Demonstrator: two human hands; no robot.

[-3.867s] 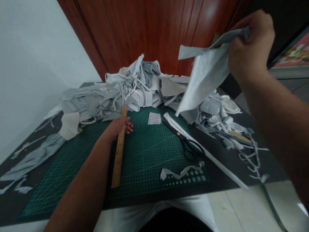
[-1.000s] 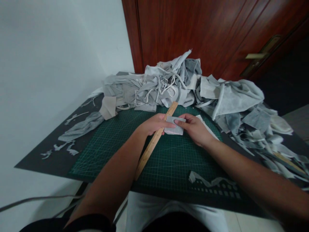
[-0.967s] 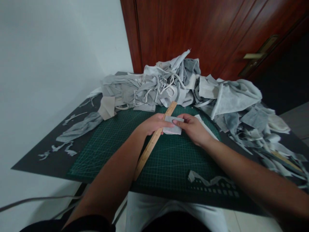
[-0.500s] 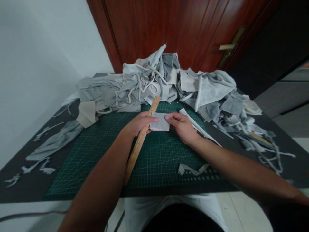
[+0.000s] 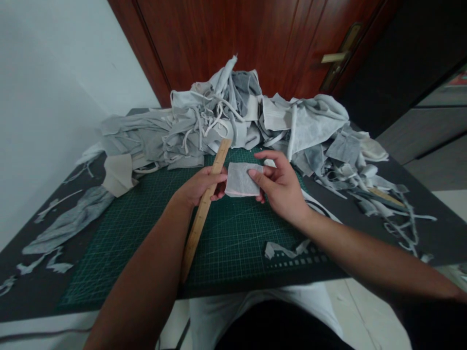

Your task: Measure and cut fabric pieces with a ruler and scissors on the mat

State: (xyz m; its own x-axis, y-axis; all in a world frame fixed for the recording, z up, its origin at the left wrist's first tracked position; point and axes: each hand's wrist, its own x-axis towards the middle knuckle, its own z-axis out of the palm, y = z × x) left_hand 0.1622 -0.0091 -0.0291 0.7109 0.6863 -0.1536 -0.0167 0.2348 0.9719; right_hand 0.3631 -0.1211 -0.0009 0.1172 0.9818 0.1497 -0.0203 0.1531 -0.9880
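Observation:
My left hand [image 5: 204, 187] is closed round a wooden ruler [image 5: 204, 209], which slants from near the table's front edge up toward the cloth heap. My right hand [image 5: 282, 187] pinches a small, roughly square piece of light grey fabric [image 5: 242, 181], thumb on top and fingers underneath, with the index finger lifted off. The fabric's left edge lies right at my left fingertips; whether they grip it too I cannot tell. Both hands are over a green cutting mat [image 5: 233, 238]. Behind my right wrist, a white strip and a dark looped handle [image 5: 321, 206] partly show.
A heap of grey and white fabric scraps [image 5: 186, 131] runs along the back of the dark table [image 5: 29, 301]. More scraps and cords [image 5: 394, 204] lie at the right. A crumpled grey cloth [image 5: 69, 223] is on the left, a thin strip [image 5: 286, 250] near the front. A wooden door [image 5: 219, 39] stands behind.
My left thumb has slid off the fabric piece toward its left edge. My right hand has shifted its hold further over the fabric, and its index finger has risen. The view has shifted slightly.

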